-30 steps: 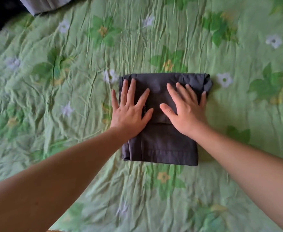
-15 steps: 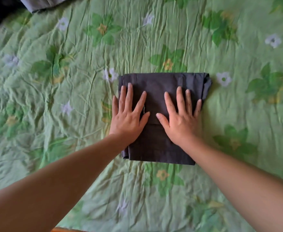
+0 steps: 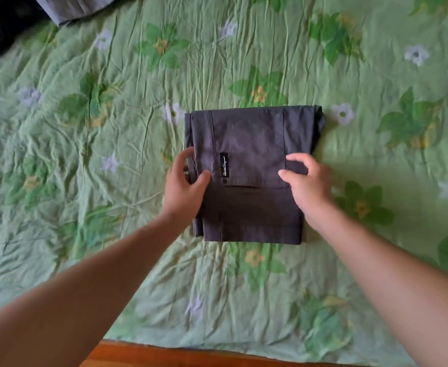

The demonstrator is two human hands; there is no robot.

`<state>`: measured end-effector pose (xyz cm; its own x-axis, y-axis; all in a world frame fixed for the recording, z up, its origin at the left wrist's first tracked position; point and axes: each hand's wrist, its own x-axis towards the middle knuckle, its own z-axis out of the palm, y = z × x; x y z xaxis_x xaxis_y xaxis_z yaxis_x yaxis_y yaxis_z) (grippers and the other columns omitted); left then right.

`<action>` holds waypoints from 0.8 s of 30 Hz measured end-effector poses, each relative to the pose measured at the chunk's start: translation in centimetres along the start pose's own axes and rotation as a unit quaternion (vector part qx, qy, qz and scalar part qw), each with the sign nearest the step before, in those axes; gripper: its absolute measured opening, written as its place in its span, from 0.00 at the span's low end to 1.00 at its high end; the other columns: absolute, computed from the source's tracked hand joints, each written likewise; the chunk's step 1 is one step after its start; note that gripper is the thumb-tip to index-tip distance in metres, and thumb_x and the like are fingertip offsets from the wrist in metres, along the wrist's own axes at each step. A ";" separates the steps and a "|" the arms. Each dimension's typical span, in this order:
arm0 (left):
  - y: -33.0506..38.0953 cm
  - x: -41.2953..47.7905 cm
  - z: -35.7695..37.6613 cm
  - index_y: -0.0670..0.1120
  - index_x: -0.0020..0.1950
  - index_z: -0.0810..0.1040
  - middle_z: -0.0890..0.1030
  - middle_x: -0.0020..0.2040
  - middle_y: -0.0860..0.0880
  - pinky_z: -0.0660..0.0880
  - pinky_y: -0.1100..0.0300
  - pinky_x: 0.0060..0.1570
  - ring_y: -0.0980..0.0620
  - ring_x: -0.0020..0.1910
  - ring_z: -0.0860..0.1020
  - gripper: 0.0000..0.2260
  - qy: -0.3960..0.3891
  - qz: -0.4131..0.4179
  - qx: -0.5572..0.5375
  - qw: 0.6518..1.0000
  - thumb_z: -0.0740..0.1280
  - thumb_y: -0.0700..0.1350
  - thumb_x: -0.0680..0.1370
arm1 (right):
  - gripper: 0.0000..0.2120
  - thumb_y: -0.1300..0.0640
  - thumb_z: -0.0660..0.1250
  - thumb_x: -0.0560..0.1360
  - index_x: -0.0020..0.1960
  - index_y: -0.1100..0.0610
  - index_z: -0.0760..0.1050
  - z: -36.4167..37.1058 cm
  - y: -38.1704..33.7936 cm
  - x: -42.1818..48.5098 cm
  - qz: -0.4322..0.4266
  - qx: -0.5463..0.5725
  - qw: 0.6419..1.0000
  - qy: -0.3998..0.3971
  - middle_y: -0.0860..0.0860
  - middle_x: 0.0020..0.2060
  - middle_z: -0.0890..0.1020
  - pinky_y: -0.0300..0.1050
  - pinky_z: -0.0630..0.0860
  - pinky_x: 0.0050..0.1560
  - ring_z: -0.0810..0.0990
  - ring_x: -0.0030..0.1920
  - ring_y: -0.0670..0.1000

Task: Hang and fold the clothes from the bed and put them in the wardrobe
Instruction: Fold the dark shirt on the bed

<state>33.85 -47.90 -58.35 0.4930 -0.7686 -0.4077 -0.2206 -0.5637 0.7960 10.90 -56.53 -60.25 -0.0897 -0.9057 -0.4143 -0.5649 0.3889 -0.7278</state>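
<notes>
Grey garment (image 3: 246,144): dark grey, folded into a neat rectangle, lying on the bedspread (image 3: 111,234) near the middle of the head view; a small black label (image 3: 223,165) is sewn on its top layer.
Left hand (image 3: 184,181): curls round the garment's left edge, thumb on top of the cloth and fingers down the side; it looks to have hold of that edge.
Right hand (image 3: 306,181): sits at the right edge with fingers bent over the top layer and thumb pointing inward; blur keeps me from telling whether it pinches cloth or only rests there.
Step in hand: as I read it, the folding is done and the lift toward the wardrobe is about to begin.
Doing it well: slide the fingers of both hands fully under the bottom layer, press the thumbs on top, and raise both sides level so the layers do not slip apart. The bunched far right corner (image 3: 319,120) seems likeliest to spill loose, so that side wants firm support.
Bedspread: green, printed with leaves and pale flowers, creased all over; soft enough, I judge, for fingers to dig under the bundle.
Far left corner: a pale grey cloth (image 3: 71,6) at the top edge, with a dark shape (image 3: 0,30) beside it, too dim to name.
Near edge: a strip of reddish wood (image 3: 191,356) below the bedspread.
Wardrobe: not in view.
</notes>
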 end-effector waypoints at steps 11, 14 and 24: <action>7.5 -0.4 -3.1 0.60 0.59 0.78 0.76 0.45 0.39 0.76 0.32 0.47 0.40 0.44 0.76 0.24 -0.179 -0.116 -0.100 0.972 0.68 0.31 0.74 | 0.18 0.68 0.74 0.70 0.53 0.50 0.82 -6.2 -6.8 -2.8 0.003 0.008 0.991 -0.136 0.47 0.56 0.81 0.29 0.72 0.44 0.80 0.51 0.52; 10.9 -2.4 -3.6 0.59 0.59 0.79 0.75 0.43 0.39 0.74 0.45 0.40 0.42 0.40 0.73 0.24 -0.205 -0.124 -0.122 0.963 0.64 0.30 0.75 | 0.17 0.66 0.75 0.70 0.53 0.48 0.82 -10.1 -9.1 -5.0 -0.002 -0.012 0.993 -0.113 0.46 0.51 0.82 0.31 0.71 0.39 0.80 0.44 0.50; 32.2 -12.0 -4.6 0.50 0.57 0.80 0.80 0.48 0.46 0.72 0.66 0.32 0.53 0.39 0.76 0.13 -0.319 0.057 0.119 0.939 0.69 0.37 0.76 | 0.16 0.57 0.75 0.69 0.55 0.47 0.77 -28.7 -19.8 -15.0 0.060 -0.090 0.991 -0.079 0.48 0.45 0.78 0.38 0.72 0.29 0.78 0.44 0.50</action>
<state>24.75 -55.39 -25.78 -0.1320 -0.8100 -0.5714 -0.4614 -0.4600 0.7587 -0.11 -55.53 -23.93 -0.0437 -0.8122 -0.5817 -0.6969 0.4420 -0.5647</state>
